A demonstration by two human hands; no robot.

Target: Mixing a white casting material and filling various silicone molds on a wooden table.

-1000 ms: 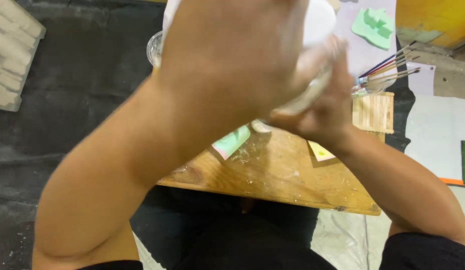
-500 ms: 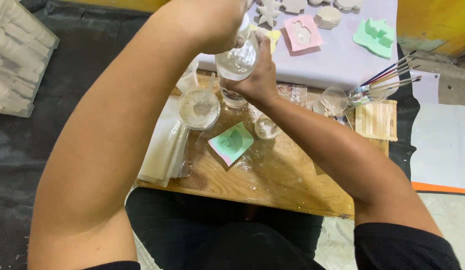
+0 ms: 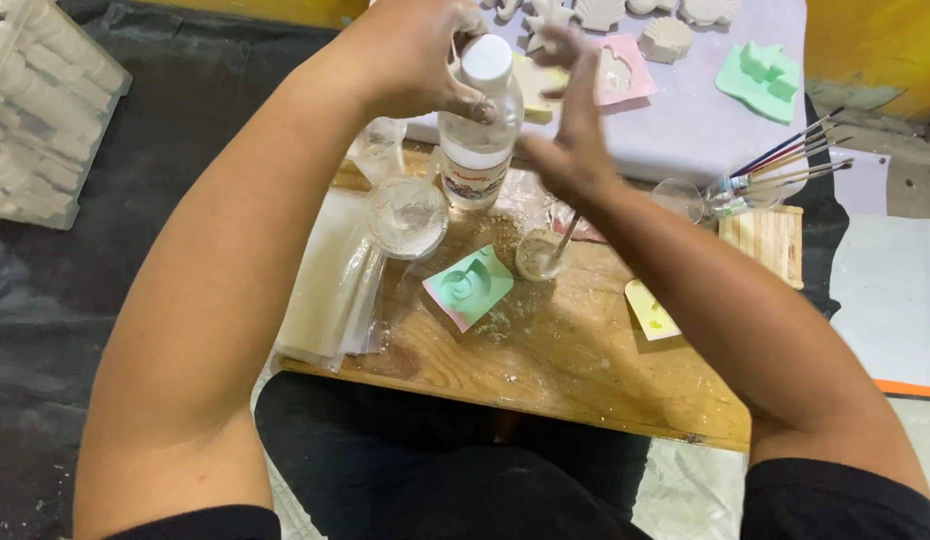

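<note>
Bottle (image 3: 477,130) now lower, upright — left hand (image 3: 420,60) gripping, right hand (image 3: 575,130) released.

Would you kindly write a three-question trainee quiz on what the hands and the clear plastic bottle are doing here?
1. True or false: the clear plastic bottle with a white cap lies on its side.
2. Which hand grips the bottle: A the left hand, B the right hand?
3. What colour is the square shell mould on the wooden board?

Key: 1 false, it stands upright; 2 A; 3 green.
</note>
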